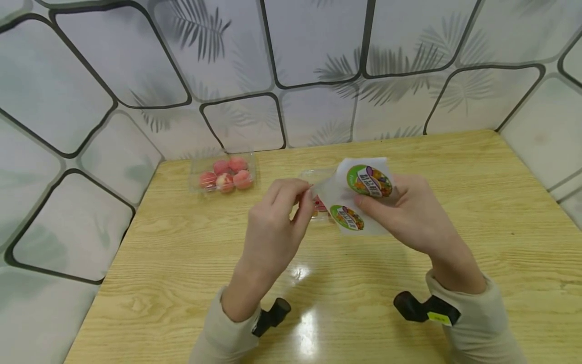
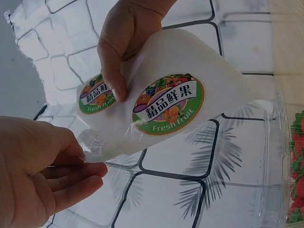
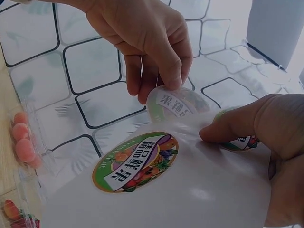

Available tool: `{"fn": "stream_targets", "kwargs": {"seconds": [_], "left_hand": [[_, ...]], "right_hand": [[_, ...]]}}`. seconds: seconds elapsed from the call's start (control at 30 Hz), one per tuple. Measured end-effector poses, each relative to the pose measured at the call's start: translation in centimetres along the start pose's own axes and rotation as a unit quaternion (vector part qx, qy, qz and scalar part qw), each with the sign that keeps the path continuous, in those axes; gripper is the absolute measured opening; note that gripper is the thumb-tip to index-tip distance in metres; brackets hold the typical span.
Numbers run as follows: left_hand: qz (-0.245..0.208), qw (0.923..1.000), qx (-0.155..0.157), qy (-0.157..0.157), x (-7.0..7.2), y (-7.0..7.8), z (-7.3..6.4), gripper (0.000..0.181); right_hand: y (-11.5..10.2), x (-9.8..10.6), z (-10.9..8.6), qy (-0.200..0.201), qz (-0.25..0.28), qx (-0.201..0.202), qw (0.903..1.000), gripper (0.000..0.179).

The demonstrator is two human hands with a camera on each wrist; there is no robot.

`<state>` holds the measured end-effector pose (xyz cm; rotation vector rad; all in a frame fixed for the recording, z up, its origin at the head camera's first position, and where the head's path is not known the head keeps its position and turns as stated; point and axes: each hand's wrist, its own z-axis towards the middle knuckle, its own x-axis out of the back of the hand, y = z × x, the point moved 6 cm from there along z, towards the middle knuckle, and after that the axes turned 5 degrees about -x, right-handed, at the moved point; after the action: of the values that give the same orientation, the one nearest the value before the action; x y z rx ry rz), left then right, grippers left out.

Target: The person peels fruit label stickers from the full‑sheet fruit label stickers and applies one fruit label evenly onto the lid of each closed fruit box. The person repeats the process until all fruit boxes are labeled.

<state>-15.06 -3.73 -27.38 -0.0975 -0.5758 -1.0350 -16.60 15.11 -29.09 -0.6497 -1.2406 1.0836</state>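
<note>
The label sheet (image 1: 337, 194) is above the table (image 1: 182, 263); the right hand (image 1: 411, 212) grips it between thumb and fingers, while the left hand (image 1: 273, 222) pinches the edge of an apparently part-lifted label (image 3: 178, 103). Risk noted: a fast or uneven pull could tear the label or fold its adhesive face over, and the bent sheet could slip. The sheet's 2 other visible labels carry "精品鮮" lettering, the clearer reading "精品鮮果" and "Fresh fruit"
</note>
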Motion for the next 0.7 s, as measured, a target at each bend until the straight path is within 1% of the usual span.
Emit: {"fn": "stream_targets", "kwargs": {"seconds": [0.13, 0.27, 0.53, 0.7], "left_hand": [[-0.001, 0.9999, -0.004, 0.013, 0.4, -0.2, 0.1, 0.003], [-0.001, 0.9997, -0.007, 0.023, 0.8, -0.3, 0.1, 0.004], [-0.008, 0.9992, -0.008, 0.038, 1.2, -0.4, 0.0, 0.007], [-0.012, 0.9990, -0.010, 0.041, 1.5, -0.4, 0.0, 0.010]], "right_hand": [[0.0, 0.4, 0.0, 0.011, 0.016, 0.013, 0.9997, 0.016], [0.1, 0.9, 0.0, 0.025, 0.025, 0.015, 0.9993, 0.019], [0.1, 1.7, -0.1, 0.038, 0.002, 0.014, 0.9992, 0.018], [0.4, 1.9, -0.1, 0.050, 0.009, 0.016, 0.9986, 0.019]]}}
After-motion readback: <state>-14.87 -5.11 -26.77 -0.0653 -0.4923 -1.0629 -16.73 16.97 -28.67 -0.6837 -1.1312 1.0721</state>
